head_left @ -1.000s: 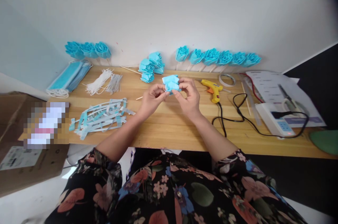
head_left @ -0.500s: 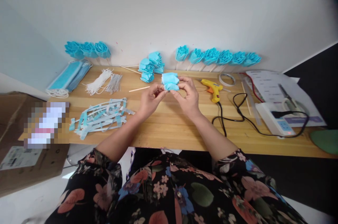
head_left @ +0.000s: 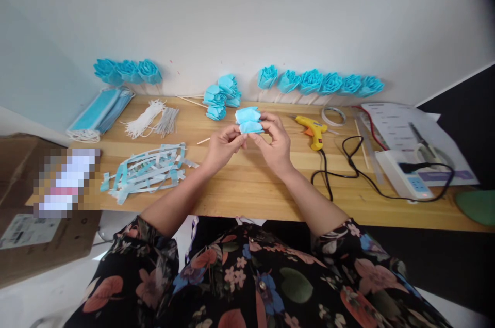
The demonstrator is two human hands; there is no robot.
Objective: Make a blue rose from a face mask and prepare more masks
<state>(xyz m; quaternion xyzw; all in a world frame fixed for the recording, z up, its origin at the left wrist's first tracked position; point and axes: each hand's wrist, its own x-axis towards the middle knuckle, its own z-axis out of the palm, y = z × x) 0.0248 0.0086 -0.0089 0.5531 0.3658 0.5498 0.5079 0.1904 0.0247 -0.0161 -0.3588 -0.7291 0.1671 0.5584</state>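
Observation:
Above the middle of the wooden table, my two hands hold a partly formed blue fabric flower [head_left: 249, 115]. My left hand [head_left: 226, 145] is closed, its thumb and fingers pinching the flower's lower left side. On the right side, my right hand [head_left: 276, 145] grips the flower between thumb and fingers. A thin wooden stick [head_left: 203, 141] juts out to the left of my left hand; its other end is hidden behind the hand. Just beyond lie several finished blue flowers [head_left: 222, 96] on sticks.
More blue flowers [head_left: 311, 81] lean against the wall. At right are a yellow glue gun [head_left: 316, 129], a tape roll [head_left: 333, 116], a power strip [head_left: 404, 176] and scissors [head_left: 425, 145]. Leftward lie face masks [head_left: 98, 114], white cords [head_left: 145, 119], wires [head_left: 167, 120] and cut strips [head_left: 147, 170].
My hands have turned the flower slightly, and its lower fold shows more. The stick's visible end has shifted right and down, with less of it showing.

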